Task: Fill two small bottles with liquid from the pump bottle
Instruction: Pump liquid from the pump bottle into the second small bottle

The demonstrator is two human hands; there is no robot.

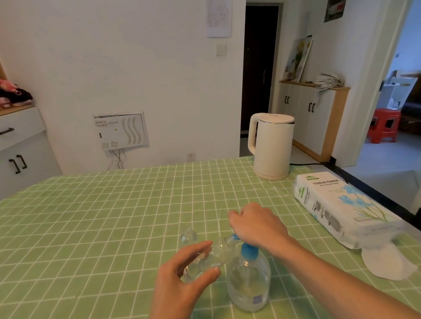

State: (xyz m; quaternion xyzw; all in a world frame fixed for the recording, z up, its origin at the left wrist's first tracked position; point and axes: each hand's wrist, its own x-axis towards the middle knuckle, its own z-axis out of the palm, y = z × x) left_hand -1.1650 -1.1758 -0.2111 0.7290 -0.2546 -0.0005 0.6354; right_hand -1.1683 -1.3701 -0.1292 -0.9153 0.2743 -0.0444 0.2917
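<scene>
A clear small bottle [208,260] is held tilted in the left hand [181,276], pinched between thumb and fingers around its lower body, its open neck brought up against the blue spout of the pump bottle [248,280]. The pump bottle stands upright on the green checked surface [82,221], at about 6 o'clock of the surface, near the wearer's edge. The right hand [257,225] is laid over the blue pump head, fingers curled down on it; whether the head is pressed at this instant cannot be told. A second small clear thing [188,236], probably the other bottle or a cap, rests on the surface at about 10 o'clock from the pump bottle, just beyond the left hand.

The step in hand is judged to be the filling of the first small bottle. For this to be done well, the neck should be kept seated squarely under the spout, so that nothing runs down the outside. The pump head is best pressed straight down in slow, full strokes, the base being kept flat on the surface. The small bottle should be tilted only as far as the spout demands, since a steeper lean would let liquid escape as the level rises. The tissue pack [341,209] lies at 3 o'clock for drips.
</scene>
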